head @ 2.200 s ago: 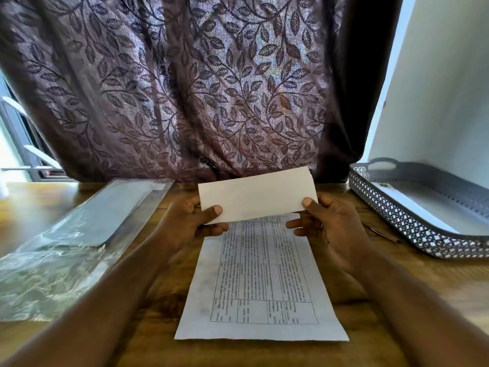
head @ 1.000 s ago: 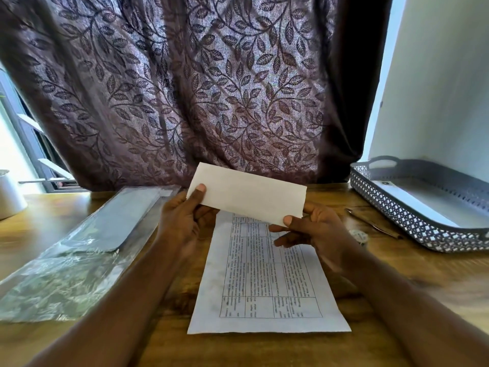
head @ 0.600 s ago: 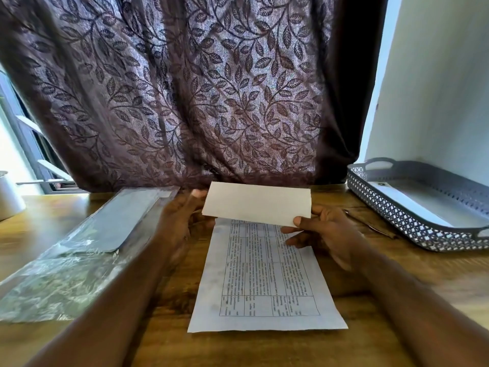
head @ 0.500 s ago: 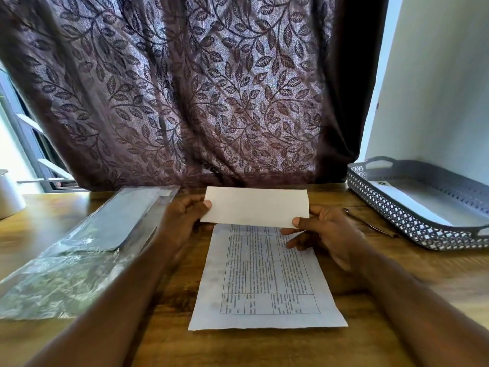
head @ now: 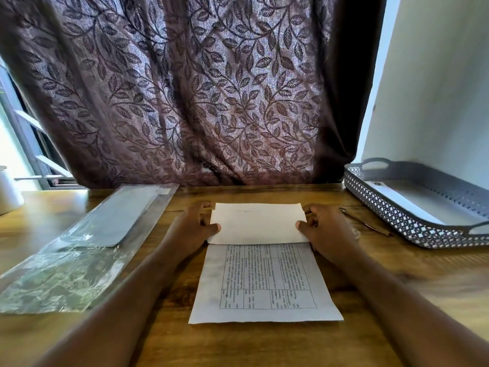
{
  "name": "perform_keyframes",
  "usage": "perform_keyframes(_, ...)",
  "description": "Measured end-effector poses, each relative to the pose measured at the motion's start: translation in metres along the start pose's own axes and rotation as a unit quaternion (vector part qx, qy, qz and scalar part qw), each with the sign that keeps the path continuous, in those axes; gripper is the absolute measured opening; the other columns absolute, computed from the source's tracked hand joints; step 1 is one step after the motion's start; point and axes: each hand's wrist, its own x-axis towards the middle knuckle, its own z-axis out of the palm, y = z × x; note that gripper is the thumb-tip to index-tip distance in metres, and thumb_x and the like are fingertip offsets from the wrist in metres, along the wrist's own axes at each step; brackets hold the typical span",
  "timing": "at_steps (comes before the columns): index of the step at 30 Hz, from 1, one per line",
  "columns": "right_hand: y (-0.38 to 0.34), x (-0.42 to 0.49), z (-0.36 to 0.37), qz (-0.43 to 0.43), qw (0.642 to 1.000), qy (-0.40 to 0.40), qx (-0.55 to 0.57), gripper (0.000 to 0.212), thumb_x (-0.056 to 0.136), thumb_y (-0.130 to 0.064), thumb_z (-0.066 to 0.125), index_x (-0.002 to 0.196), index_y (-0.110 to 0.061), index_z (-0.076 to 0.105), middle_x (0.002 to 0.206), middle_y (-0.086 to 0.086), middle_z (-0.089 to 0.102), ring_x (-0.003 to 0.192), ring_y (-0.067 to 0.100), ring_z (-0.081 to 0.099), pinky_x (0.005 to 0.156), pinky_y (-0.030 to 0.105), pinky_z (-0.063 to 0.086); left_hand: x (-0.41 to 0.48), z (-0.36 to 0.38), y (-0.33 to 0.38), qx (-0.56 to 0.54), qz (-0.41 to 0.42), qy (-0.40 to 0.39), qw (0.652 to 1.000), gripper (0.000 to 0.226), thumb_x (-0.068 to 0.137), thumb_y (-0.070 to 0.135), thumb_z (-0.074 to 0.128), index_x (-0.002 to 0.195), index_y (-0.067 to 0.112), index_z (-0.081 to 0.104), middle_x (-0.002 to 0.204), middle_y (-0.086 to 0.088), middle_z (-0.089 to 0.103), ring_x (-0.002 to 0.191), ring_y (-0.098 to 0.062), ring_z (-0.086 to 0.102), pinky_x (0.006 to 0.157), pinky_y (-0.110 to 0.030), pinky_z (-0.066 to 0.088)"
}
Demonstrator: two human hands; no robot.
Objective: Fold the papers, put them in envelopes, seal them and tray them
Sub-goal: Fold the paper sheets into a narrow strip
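1. Far left edge: a white cup (head: 8, 193) stands on the wooden table (head: 264, 345). Its contents are not visible.
2. Left: a clear plastic sleeve (head: 66, 274) lies flat. Inside it is 1 flat grey stack (head: 113, 221) with a rounded corner, probably unused envelopes.
3. Left of centre: the left hand (head: 190, 226) pinches the left edge of the white rectangle (head: 258, 225), with the thumb on top and the fingers curled at the edge.
4. Centre: the printed sheet (head: 264, 282) lies flat on the table, table of text facing up. The white rectangle covers its far end and matches its width. It reads as the sheet's far part folded toward the viewer, though a separate envelope cannot be ruled out.
5. Step in hand, as judged: setting a fold. To do it well, square both side edges with the sheet below before pressing. Then run the thumbs outward from the middle, so the crease comes out straight and the folded sheet fits an envelope.
6. Right of centre: the right hand (head: 328, 234) mirrors the left, with its thumb clamped on the rectangle's right edge.
7. Further right: a pen (head: 365, 221) lies on the table between the right hand and the tray.
8. Right: the grey lattice tray (head: 391, 219) holds 1 flat white envelope (head: 402, 205) along its near wall, apparently finished.
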Motion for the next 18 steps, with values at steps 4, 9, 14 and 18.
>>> perform_keyframes(4, -0.002, 0.002, 0.001, -0.002, 0.997, -0.022, -0.078, 0.036, 0.093, -0.026, 0.069, 0.127, -0.016, 0.065, 0.091, -0.003, 0.066, 0.083, 0.014, 0.058, 0.06, 0.02, 0.04, 0.0, 0.001, 0.005, 0.087, 0.034, -0.029, 0.995, 0.056, 0.086, 0.033, 0.074, 0.137, 0.031, 0.051, 0.123, 0.001, 0.066, 0.097, -0.015, 0.061, 0.084, -0.031, 0.054)
perform_keyframes(9, -0.001, 0.006, 0.006, 0.001, 0.99, -0.042, -0.137, 0.036, 0.093, -0.03, 0.068, 0.124, -0.011, 0.067, 0.112, 0.004, 0.07, 0.098, 0.02, 0.061, 0.086, 0.034, 0.054, 0.007, 0.001, 0.002, 0.128, 0.043, -0.014, 0.991, 0.049, 0.086, 0.042, 0.073, 0.129, 0.025, 0.059, 0.12, 0.006, 0.063, 0.096, -0.012, 0.057, 0.077, -0.025, 0.049)
perform_keyframes(14, -0.001, 0.008, 0.009, -0.016, 0.994, 0.001, -0.112, 0.032, 0.094, -0.032, 0.067, 0.121, -0.017, 0.068, 0.121, 0.003, 0.064, 0.094, 0.014, 0.054, 0.081, 0.029, 0.05, 0.014, 0.006, -0.005, 0.101, 0.037, 0.02, 0.994, 0.021, 0.089, 0.042, 0.069, 0.096, 0.022, 0.066, 0.101, 0.005, 0.068, 0.079, -0.008, 0.058, 0.06, -0.025, 0.045)
perform_keyframes(18, -0.002, 0.006, 0.013, -0.058, 0.993, 0.021, -0.097, 0.026, 0.094, -0.034, 0.065, 0.118, -0.023, 0.068, 0.108, -0.005, 0.059, 0.087, 0.007, 0.05, 0.071, 0.022, 0.043, 0.014, 0.008, -0.005, 0.117, 0.04, 0.013, 0.992, 0.029, 0.089, 0.039, 0.07, 0.112, 0.021, 0.067, 0.113, 0.004, 0.067, 0.088, -0.011, 0.058, 0.065, -0.023, 0.044)
